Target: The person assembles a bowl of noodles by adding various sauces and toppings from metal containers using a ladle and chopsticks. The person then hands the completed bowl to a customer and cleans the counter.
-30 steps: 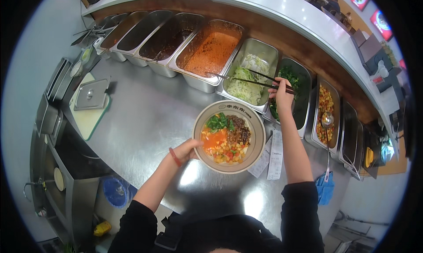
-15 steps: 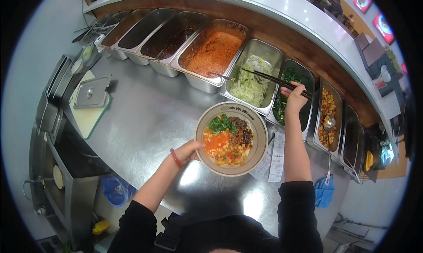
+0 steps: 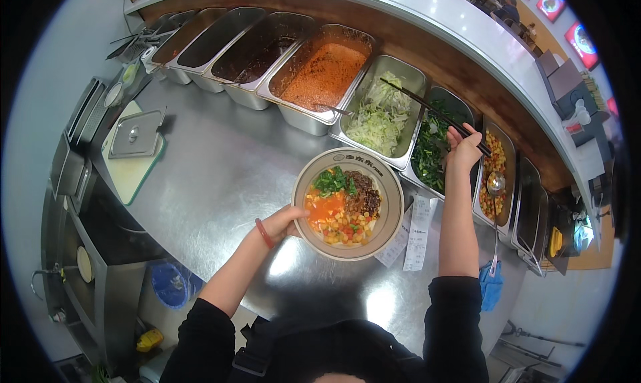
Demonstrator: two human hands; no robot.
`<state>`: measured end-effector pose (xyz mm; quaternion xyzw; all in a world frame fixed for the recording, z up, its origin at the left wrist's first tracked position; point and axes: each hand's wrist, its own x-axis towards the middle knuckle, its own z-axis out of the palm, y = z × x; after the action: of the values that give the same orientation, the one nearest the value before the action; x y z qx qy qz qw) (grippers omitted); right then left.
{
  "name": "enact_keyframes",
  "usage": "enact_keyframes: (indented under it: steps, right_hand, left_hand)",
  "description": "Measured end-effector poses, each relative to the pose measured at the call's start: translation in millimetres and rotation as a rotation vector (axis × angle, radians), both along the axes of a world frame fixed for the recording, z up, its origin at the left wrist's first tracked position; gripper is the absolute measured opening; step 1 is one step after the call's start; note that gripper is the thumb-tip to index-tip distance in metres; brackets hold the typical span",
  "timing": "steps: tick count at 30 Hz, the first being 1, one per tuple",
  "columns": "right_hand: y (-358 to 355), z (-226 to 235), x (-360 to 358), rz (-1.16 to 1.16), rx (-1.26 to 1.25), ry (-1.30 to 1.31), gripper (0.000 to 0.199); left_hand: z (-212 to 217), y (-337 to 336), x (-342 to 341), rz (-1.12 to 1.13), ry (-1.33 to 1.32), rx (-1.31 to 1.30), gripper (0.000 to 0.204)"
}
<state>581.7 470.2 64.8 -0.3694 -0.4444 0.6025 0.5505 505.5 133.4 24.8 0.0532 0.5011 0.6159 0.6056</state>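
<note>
Bowl (image 3: 348, 203) sits on the steel tabletop (image 3: 220, 176) just in front of the row of inset pans, close below the one of shredded pale cabbage (image 3: 378, 119); that keeps the carry from pan to bowl short. Your left hand (image 3: 284, 224) rests against the bowl's near-left rim, fingers curled onto the edge — a steadying hold, it seems, so the dish does not slide on the smooth metal. Your right hand (image 3: 462, 149) is raised over the pan of dark chopped greens (image 3: 431, 153); its fingers are clenched around a pair of long dark chopsticks (image 3: 427, 113), whose tips reach back over the cabbage pan; whether they carry anything I cannot tell.

You can see the bowl is wide, pale and shallow, with a dark printed mark on its far inner rim; inside lie a patch of green herbs, a heap of dark brown mince, an orange-red pool of sauce, and diced yellow and red bits toward you — each topping in its own patch, unmixed. Two paper slips (image 3: 410, 233) lie just right of the bowl, one partly tucked beneath its rim.
</note>
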Motion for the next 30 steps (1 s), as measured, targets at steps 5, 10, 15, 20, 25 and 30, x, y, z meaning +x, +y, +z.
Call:
enact_keyframes:
  steps: [5,10,15,20,25,30]
  right_hand:
    - [0.9,1.4,6.0,0.020,0.016,-0.044,0.031]
    - [4.1,8.4,18.9,0.030,-0.024,0.047,0.031]
    - [5.3,17.1,28.2,0.032,0.040,0.010,0.032]
    - [-3.5,14.4,26.9,0.056,0.107,-0.076,0.033]
    - [-6.1,10.7,25.4,0.052,0.108,-0.120,0.033]
    - [-0.8,10.7,26.9,0.037,0.023,-0.065,0.034]
  left_hand:
    - [1.4,0.3,-0.3,-0.007,-0.015,0.010,0.038]
    - [0.6,-0.3,0.0,-0.008,0.002,0.029,0.044]
    - [-2.4,0.1,-1.8,-0.049,0.001,0.033,0.050]
    - [-4.0,0.2,-2.8,-0.062,0.002,0.053,0.053]
    - [-5.7,-1.1,-3.3,-0.078,0.006,0.063,0.054]
    - [-10.4,-0.3,-4.0,-0.077,-0.001,0.060,0.055]
